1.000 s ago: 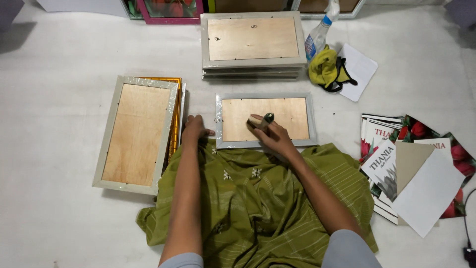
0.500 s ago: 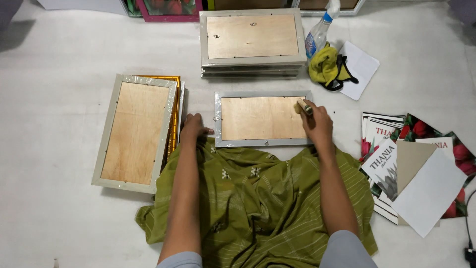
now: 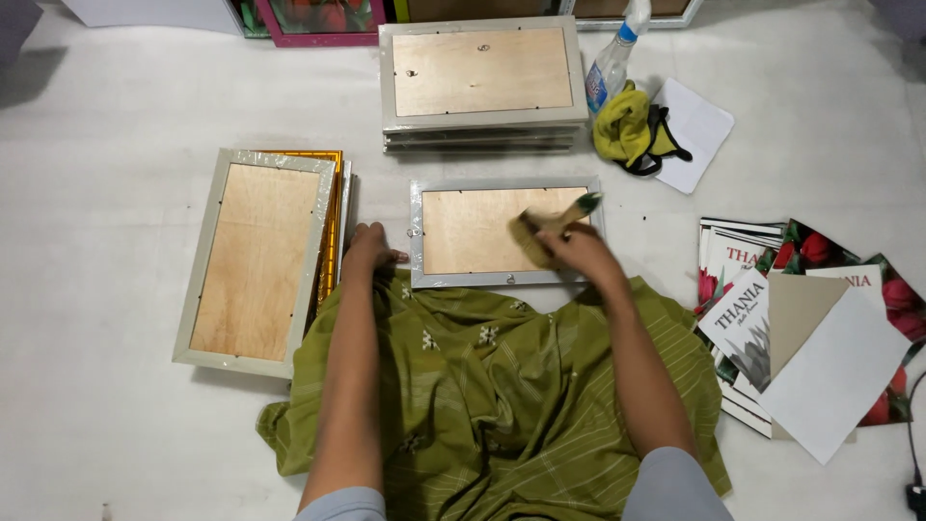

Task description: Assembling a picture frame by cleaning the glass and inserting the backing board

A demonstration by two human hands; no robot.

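Brush (image 3: 550,224) lies slanted across the backing board of the silver picture frame (image 3: 504,233), green handle tip up-right, bristles down-left and blurry. Right hand (image 3: 579,253) has its fingers wrapped round it; left hand (image 3: 367,247) rests flat, open, at the frame's left edge. That frame runs left-right on the floor. Printed sheets (image 3: 772,318) fan out far right, lettering partly covered by blank card

A clear spray bottle (image 3: 613,60) with a blue label stands top centre; printed flower sheets (image 3: 772,289), red, white and grey, lie fanned at right.
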